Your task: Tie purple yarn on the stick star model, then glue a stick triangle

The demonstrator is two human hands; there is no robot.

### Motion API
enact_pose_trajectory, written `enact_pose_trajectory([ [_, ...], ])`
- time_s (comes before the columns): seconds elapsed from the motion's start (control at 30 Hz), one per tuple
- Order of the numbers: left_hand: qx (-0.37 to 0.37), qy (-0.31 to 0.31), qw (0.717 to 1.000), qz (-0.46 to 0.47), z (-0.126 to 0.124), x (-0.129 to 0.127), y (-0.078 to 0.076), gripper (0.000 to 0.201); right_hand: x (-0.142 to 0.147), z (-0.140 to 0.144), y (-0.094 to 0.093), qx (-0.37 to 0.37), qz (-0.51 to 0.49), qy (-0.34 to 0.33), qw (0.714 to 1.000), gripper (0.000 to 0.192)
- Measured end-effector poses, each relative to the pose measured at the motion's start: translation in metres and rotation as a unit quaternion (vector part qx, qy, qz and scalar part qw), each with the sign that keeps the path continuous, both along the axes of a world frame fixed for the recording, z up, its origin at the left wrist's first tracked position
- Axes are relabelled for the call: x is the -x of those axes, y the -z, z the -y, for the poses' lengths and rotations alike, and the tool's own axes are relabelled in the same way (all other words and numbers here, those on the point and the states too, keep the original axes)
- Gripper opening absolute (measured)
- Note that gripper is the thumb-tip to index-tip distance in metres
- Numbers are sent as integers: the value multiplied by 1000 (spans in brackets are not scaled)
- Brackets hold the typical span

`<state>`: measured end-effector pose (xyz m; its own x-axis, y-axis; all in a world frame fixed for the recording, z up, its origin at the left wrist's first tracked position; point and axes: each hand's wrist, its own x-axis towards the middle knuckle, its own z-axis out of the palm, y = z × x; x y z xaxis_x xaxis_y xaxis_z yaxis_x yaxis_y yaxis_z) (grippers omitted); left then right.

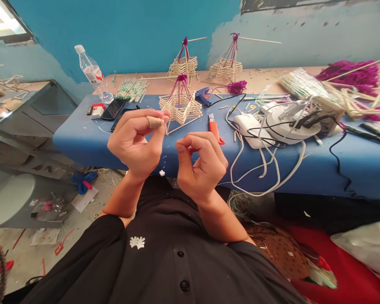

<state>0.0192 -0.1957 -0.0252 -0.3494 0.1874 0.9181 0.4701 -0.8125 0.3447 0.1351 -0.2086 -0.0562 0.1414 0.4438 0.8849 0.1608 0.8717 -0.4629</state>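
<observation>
Bottle label (94, 74) blurred; fingers (194, 142) pinched

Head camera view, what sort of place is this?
Probably a small craft workshop: a stick frame topped with purple yarn stands on a blue table, with a glue gun and an orange cutter close by.
</observation>
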Motion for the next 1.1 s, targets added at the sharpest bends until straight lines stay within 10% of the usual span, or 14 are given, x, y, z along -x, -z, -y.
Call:
enact_pose_trajectory([
  [0.27,48,59,996,42,-9,21,-17,34,-55,26,-9,47,95,0,994,13],
  [0.4,117,149,981,38,-3,26,-25,38,-132,48,-1,181,375,-7,909,12],
  [0.5,173,206,962,33,5,22,-26,31,-170,49,17,207,450,141,857,25],
  [0.6,208,252,944,40,14,11,-24,26,-166,39,21,244,329,207,888,15],
  [0.77,254,317,912,57,24,-12,-13,18,-102,14,-6,286,92,-2,954,45],
  [0.9,290,328,897,63,28,-24,-2,17,-65,-10,-27,326,-32,-238,914,50],
  [1.1,379,364,842,119,24,-25,5,38,-54,-41,-49,388,-99,-274,874,46],
])
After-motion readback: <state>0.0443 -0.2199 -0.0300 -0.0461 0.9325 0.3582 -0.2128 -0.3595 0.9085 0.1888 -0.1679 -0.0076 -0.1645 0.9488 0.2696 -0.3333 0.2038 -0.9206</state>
